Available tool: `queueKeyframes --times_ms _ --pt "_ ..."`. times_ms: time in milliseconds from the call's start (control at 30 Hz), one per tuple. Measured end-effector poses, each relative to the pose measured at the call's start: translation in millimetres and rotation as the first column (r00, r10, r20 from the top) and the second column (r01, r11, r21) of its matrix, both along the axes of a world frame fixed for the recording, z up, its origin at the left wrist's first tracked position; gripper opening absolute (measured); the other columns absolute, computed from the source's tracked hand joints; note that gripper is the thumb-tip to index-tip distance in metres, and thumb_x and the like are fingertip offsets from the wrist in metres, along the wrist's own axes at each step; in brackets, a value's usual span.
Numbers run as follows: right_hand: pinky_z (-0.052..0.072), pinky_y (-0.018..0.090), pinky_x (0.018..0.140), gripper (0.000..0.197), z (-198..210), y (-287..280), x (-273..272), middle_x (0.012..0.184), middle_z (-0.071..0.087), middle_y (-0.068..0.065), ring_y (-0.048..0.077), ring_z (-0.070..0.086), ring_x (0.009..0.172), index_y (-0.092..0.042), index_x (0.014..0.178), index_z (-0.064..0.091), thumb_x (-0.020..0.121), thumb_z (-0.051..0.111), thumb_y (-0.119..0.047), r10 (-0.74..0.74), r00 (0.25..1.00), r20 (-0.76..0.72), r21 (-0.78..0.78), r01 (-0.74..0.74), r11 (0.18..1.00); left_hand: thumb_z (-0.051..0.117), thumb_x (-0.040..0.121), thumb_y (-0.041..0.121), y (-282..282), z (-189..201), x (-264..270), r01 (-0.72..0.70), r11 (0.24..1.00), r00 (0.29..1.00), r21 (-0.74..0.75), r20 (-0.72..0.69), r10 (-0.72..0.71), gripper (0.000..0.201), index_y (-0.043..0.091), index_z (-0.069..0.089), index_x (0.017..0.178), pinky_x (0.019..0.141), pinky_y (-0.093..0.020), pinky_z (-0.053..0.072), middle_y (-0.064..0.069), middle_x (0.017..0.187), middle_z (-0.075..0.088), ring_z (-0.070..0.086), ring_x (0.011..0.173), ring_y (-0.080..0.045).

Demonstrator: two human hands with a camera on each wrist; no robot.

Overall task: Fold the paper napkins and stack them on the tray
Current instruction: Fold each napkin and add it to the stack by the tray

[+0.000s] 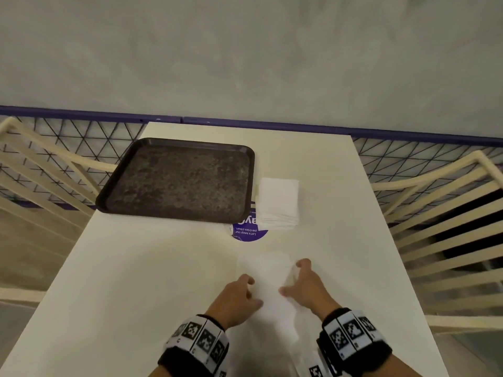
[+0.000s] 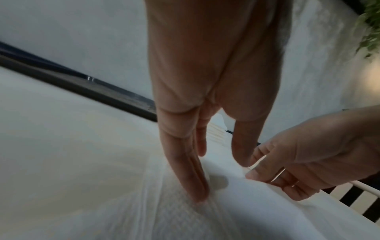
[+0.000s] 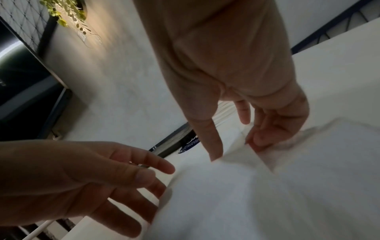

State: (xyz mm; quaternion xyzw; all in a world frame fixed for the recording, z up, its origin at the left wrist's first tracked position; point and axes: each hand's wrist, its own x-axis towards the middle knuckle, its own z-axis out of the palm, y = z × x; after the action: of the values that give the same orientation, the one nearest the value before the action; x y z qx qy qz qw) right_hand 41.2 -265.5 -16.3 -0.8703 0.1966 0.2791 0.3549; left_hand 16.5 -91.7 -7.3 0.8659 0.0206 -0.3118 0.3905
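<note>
1. Napkin (image 1: 268, 284), white and unfolded, is lying flat on the bench (image 1: 136, 281) near its front edge, between the two hands.
2. Left hand (image 1: 236, 296) is being held with fingers straight; the fingertips (image 2: 198, 193) are pressing down on the napkin's left part, as shown in the left wrist view.
3. Right hand (image 1: 306, 288) is being held at the napkin's right edge; in the right wrist view the paper edge is being pinched between thumb and curled fingers (image 3: 261, 139), and a flap is being lifted off the bench there.
4. The two hands are being kept apart, one on each side of the sheet.
5. Stack of napkins (image 1: 278, 204) is sitting farther back on the bench, just beside the right rim of the tray (image 1: 130, 161); whether they touch cannot be told.
6. Tray is dark, with a speckled floor, and is lying flat at the bench's back left.
7. Round purple sticker (image 1: 249, 234) is being partly covered by the tray's near right corner and by the stack.
</note>
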Motion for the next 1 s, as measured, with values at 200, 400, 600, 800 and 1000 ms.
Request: queueKeyframes --times_ms 200,400,600,800,1000 --pt "0.046 0.026 0.068 0.030 -5 0 -5 0.087 0.056 0.001 0.019 0.056 0.081 -0.015 0.101 0.048 0.079 0.068 -0.013 -0.150 0.987 0.053 0.196 0.137 0.971 0.068 0.081 0.023 7 -5 4 -0.206 0.971 0.978 -0.119 -0.060 0.200 0.061 0.013 0.035 0.131 0.067 -0.018 0.049 0.004 0.082 0.055 0.058 0.067 -0.010" --pt "0.033 0.029 0.061 0.028 9 0 -5 0.076 0.038 0.010 0.020 0.037 0.069 -0.014 0.072 0.042 0.079 0.067 -0.024 -0.138 0.988 0.072 0.452 0.091 0.888 0.071 0.079 0.014 20 -2 7 -0.320 0.897 0.940 -0.307 -0.222 0.259 0.028 0.005 0.058 0.101 0.061 -0.021 0.045 -0.008 0.078 0.056 0.052 0.062 -0.012" --pt "0.048 0.022 0.074 0.024 34 -3 -11 0.106 0.071 0.003 0.013 0.065 0.089 -0.014 0.109 0.064 0.085 0.067 -0.019 0.062 0.997 0.048 0.603 -0.079 0.794 0.059 0.088 0.011 34 23 6 -0.410 0.782 0.912 -0.469 -0.235 0.338 0.020 -0.002 0.063 0.102 0.062 -0.013 0.052 -0.008 0.096 0.068 0.064 0.078 -0.010" --pt "0.049 0.024 0.065 0.024 50 -2 -14 0.059 0.053 -0.005 0.009 0.054 0.060 -0.014 0.065 0.056 0.088 0.064 -0.017 0.115 0.973 0.200 0.497 -0.202 0.844 0.059 0.089 0.018 43 41 2 -0.242 0.861 0.955 -0.448 0.046 0.292 0.016 0.003 0.061 0.083 0.081 -0.037 0.054 -0.018 0.096 0.066 0.063 0.079 -0.016" --pt "0.048 0.036 0.077 0.040 62 -2 -22 0.096 0.064 0.026 0.026 0.060 0.086 -0.012 0.104 0.066 0.080 0.068 -0.043 0.027 0.959 0.281 0.648 -0.210 0.732 0.051 0.073 0.056 52 48 -9 -0.117 0.943 0.935 -0.312 0.285 0.210 0.057 0.001 0.050 0.086 0.066 -0.034 0.045 -0.009 0.068 0.051 0.045 0.063 -0.019"
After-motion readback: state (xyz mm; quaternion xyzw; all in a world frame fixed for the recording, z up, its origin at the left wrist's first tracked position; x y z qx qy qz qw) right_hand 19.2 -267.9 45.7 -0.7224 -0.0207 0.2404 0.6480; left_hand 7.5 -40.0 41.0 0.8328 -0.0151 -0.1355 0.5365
